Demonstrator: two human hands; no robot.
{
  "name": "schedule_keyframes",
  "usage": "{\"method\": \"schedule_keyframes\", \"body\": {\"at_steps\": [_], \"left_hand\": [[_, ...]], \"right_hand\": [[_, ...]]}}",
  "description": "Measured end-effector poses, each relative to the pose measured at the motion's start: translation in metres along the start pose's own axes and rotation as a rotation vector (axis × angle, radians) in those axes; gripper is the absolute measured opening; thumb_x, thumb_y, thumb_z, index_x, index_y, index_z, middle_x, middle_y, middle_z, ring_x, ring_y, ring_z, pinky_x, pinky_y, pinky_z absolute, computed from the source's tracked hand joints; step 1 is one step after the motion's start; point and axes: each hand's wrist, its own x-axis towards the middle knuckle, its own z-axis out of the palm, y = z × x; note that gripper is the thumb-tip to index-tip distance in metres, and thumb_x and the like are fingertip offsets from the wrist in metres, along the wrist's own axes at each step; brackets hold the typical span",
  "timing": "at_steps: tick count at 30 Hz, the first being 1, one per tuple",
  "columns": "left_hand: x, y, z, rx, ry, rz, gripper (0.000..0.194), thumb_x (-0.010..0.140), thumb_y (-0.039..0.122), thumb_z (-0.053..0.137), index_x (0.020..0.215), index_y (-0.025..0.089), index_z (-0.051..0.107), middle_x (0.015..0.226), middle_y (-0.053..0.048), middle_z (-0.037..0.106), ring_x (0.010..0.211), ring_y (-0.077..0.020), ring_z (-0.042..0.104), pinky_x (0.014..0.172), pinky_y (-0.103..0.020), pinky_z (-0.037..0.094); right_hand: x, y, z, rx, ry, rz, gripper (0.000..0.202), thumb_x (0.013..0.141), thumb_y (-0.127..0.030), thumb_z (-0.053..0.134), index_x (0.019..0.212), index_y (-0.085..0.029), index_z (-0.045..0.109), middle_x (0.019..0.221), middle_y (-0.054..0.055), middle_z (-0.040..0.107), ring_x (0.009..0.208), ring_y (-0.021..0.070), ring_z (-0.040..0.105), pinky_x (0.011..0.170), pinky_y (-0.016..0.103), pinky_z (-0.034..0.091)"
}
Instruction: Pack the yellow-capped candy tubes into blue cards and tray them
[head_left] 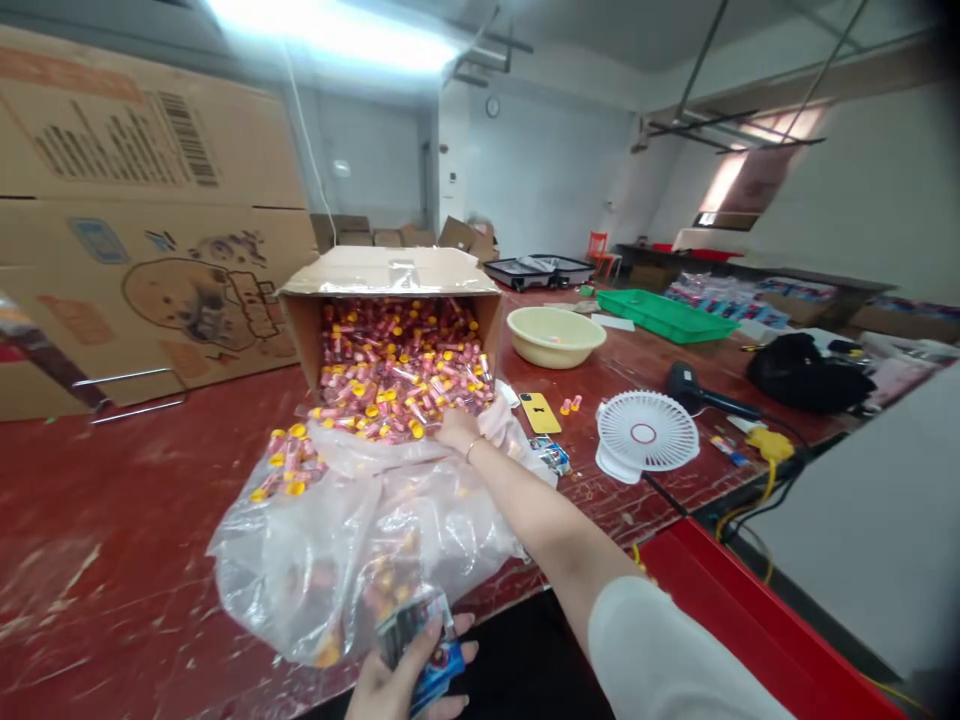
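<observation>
Tubes (390, 365), small, pink with yellow ends: heaped in an open-fronted cardboard carton (390, 268) on a red table (112, 540), some spilling out at the front edge.
Right hand (459, 430): stretched forward to the edge of the heap, wrist banded by a thin bracelet; fingertips lost among the tubes, so whether they grasp any cannot be told.
Left hand (394, 685): low in view, thumb and fingers closed round a small stack of blue-and-dark printed packets (448, 662).
Plastic bag (360, 510), translucent: spread before the carton, a few tubes at its left.
To the right of the carton: pale yellow basin (556, 350), yellow phone (540, 413), white fan (646, 432).
</observation>
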Motion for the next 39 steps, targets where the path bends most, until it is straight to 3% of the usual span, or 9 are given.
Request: {"method": "schedule_keyframes", "body": {"at_steps": [2,5,7,11,15,22,31,36,39], "left_hand": [[-0.003,0.003,-0.002,-0.002,0.014,-0.006,0.049,0.057,0.046,0.081,0.09,0.011,0.07,0.092,-0.017,0.076,0.086,-0.0323,0.071,0.048,-0.031,0.057],[-0.005,0.004,-0.004,0.027,0.055,0.021,0.047,0.054,0.04,0.083,0.087,0.011,0.07,0.083,-0.016,0.077,0.082,-0.0319,0.071,0.047,-0.029,0.056],[-0.005,0.003,-0.004,0.027,0.05,0.032,0.043,0.051,0.039,0.085,0.081,0.01,0.071,0.079,-0.015,0.077,0.078,-0.0305,0.072,0.047,-0.028,0.055],[-0.001,0.0,0.001,0.039,-0.008,0.026,0.035,0.049,0.034,0.086,0.073,0.013,0.07,0.065,-0.008,0.074,0.067,-0.024,0.07,0.048,-0.026,0.054],[-0.002,-0.001,0.008,0.099,-0.096,0.037,0.032,0.054,0.033,0.084,0.074,0.013,0.069,0.062,-0.006,0.072,0.058,-0.0203,0.068,0.048,-0.027,0.053],[-0.006,-0.001,0.011,0.234,-0.158,0.101,0.03,0.056,0.032,0.082,0.072,0.012,0.067,0.058,-0.004,0.068,0.052,-0.0179,0.065,0.043,-0.023,0.049],[-0.009,-0.002,0.013,0.049,-0.135,0.063,0.034,0.055,0.034,0.084,0.074,0.01,0.07,0.067,-0.009,0.073,0.057,-0.0189,0.065,0.051,-0.03,0.055],[-0.004,-0.007,0.012,0.088,-0.153,0.067,0.033,0.053,0.033,0.085,0.072,0.01,0.07,0.059,-0.006,0.07,0.054,-0.0175,0.064,0.05,-0.028,0.053],[0.001,-0.011,0.011,0.093,-0.194,0.121,0.03,0.054,0.03,0.085,0.069,0.011,0.068,0.051,-0.001,0.064,0.045,-0.0151,0.059,0.045,-0.027,0.049]], "right_hand": [[-0.001,0.0,0.001,0.035,0.0,0.036,0.021,0.088,-0.031,0.058,0.099,-0.013,0.059,0.103,0.006,0.061,0.094,0.0199,0.059,0.084,0.041,0.048],[-0.028,0.005,-0.017,0.117,0.034,0.021,0.015,0.087,-0.022,0.055,0.099,-0.014,0.058,0.11,0.009,0.059,0.107,0.0219,0.054,0.091,0.04,0.044],[-0.06,0.008,-0.033,0.174,0.033,-0.012,0.017,0.087,-0.021,0.052,0.102,-0.016,0.056,0.113,0.01,0.057,0.109,0.0208,0.053,0.09,0.037,0.045],[-0.14,0.009,-0.06,0.53,-0.111,-0.021,0.03,0.081,-0.033,0.062,0.104,-0.024,0.045,0.093,0.003,0.059,0.079,0.0154,0.06,0.066,0.028,0.05],[-0.19,-0.002,-0.076,0.85,-0.256,0.0,0.031,0.077,-0.034,0.069,0.091,-0.024,0.043,0.081,-0.001,0.056,0.071,0.0118,0.057,0.064,0.026,0.047],[-0.196,-0.028,-0.092,0.57,-0.395,-0.201,0.018,0.08,-0.031,0.066,0.089,-0.02,0.054,0.083,0.001,0.054,0.07,0.0128,0.05,0.066,0.027,0.044],[-0.2,-0.008,-0.065,0.881,-0.465,0.12,0.033,0.073,-0.038,0.073,0.087,-0.018,0.051,0.071,-0.003,0.056,0.065,0.0106,0.056,0.064,0.025,0.046],[-0.208,-0.01,-0.072,0.813,-0.461,-0.02,0.023,0.077,-0.031,0.071,0.088,-0.018,0.055,0.079,0.0,0.058,0.07,0.0118,0.056,0.066,0.026,0.046],[-0.209,-0.015,-0.075,0.848,-0.508,-0.009,0.024,0.076,-0.029,0.071,0.088,-0.018,0.054,0.078,0.0,0.058,0.069,0.0117,0.056,0.065,0.026,0.046]]}}
